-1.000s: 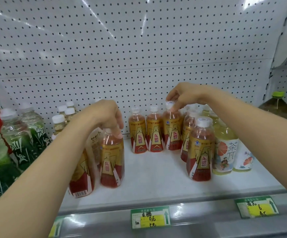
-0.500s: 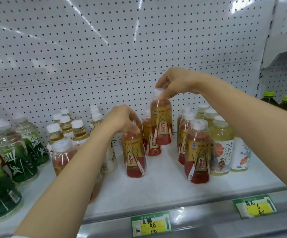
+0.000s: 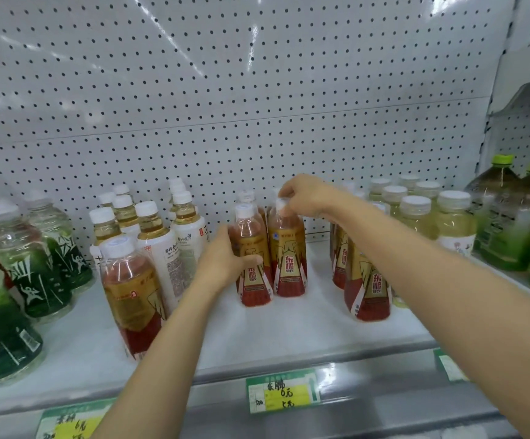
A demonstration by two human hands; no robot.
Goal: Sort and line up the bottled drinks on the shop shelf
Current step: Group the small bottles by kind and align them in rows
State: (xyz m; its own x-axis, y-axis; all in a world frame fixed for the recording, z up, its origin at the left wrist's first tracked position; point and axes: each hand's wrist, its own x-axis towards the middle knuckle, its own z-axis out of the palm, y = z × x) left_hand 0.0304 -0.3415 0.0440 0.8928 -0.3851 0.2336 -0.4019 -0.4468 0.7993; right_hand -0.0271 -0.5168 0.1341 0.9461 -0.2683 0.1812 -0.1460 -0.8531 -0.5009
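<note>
Two red-and-gold drink bottles stand side by side at the middle of the white shelf (image 3: 304, 331). My left hand (image 3: 222, 264) grips the body of the left bottle (image 3: 252, 274). My right hand (image 3: 304, 194) pinches the white cap of the right bottle (image 3: 289, 264). Behind them more bottles of the same kind show only as caps. Another red-and-gold bottle (image 3: 133, 289) stands alone front left, and a further pair (image 3: 368, 286) stands under my right forearm.
White-labelled tea bottles (image 3: 159, 239) stand left of centre, green-labelled water bottles (image 3: 32, 264) at the far left. Pale yellow tea bottles (image 3: 422, 213) and large green-capped bottles (image 3: 504, 217) fill the right. Price tags (image 3: 282, 392) line the shelf's front rail; a pegboard wall backs it.
My right hand lowered its lifted bottle onto the shelf beside the one in my left hand. My left hand slid from that bottle's cap down to its body. The camera view shifted.
</note>
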